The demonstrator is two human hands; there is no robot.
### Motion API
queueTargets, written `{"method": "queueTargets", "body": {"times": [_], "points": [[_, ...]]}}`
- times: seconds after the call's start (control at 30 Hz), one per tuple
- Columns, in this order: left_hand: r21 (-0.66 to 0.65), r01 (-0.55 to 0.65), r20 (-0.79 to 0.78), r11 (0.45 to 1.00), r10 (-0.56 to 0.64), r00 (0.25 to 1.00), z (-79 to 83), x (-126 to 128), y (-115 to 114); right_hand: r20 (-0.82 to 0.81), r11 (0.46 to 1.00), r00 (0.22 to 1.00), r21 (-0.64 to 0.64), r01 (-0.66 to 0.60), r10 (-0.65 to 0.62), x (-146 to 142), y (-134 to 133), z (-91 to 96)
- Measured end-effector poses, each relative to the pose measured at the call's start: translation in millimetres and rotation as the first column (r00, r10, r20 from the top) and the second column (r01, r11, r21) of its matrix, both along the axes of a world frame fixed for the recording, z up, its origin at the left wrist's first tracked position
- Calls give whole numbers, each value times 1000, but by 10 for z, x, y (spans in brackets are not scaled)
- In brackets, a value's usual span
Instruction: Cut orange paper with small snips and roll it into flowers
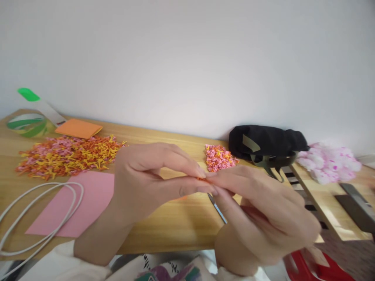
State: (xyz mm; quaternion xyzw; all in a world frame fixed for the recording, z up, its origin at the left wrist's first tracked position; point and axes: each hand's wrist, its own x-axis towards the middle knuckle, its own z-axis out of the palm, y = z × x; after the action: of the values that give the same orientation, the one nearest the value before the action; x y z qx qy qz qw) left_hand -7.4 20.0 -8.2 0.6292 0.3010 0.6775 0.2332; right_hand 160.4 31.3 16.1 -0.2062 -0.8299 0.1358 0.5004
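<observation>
Both hands meet above the middle of the table, fingertips touching. Between the thumb and forefinger of my left hand (146, 183) sits a tiny orange piece (200, 178), perhaps paper; only a sliver of it shows. My right hand (260, 214) pinches at the same spot from the other side. Behind my left hand spreads a large heap of small pink, orange and yellow pieces (73, 154). A smaller pile of similar pieces (219, 158) lies beyond my fingertips. Below the right fingers a thin metal blade or tool (217, 208) is partly hidden.
A pink sheet (84, 199) lies at left under a looped white cable (74, 185). Behind are an orange folded paper (79, 128) and a green-and-white ring (27, 125). A black bag (263, 142), fluffy pink-white balls (329, 164) and a dark device (354, 210) are at right.
</observation>
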Motion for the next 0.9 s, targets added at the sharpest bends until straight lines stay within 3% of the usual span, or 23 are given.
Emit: {"method": "queueTargets", "body": {"times": [0.23,0.37,0.6,0.9], "points": [[-54,4,-146,999,-12,989,-33,31,10,-171,969,973,-219,116,-156,-55,-17,-89],[-63,-26,-120,998,18,993,-44,61,-3,-200,942,957,-303,145,-211,-49,-28,-86],[-71,-79,-109,994,71,992,-46,45,-13,-214,932,956,-342,119,-201,-56,-20,-108],[-173,91,-30,981,-98,995,-42,18,-16,-201,942,965,-322,99,-170,-57,32,-95]]}}
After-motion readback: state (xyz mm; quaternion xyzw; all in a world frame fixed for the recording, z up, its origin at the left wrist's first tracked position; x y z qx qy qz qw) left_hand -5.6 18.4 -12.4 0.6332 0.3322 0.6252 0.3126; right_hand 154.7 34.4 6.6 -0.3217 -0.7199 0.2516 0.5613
